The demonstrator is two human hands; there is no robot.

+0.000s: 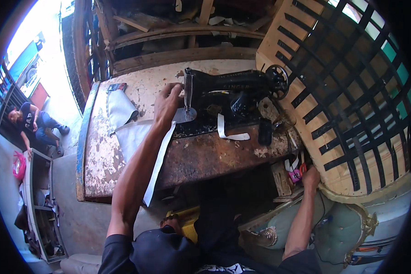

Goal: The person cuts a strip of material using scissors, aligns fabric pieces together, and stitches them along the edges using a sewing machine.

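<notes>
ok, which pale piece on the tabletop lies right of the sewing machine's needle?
The narrow white strip, bent into an L at the near side of the sewing machine. The other pale cloth there lies left of the needle.

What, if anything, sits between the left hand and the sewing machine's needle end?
Nothing visible. The left hand is right beside the needle end of the black sewing machine; actual contact is hard to tell. The grey cloth lies on the table, partly under the forearm, not between.

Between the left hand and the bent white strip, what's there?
In the head view, the needle bar, the shiny plate, then black machine bed before the strip.
</notes>
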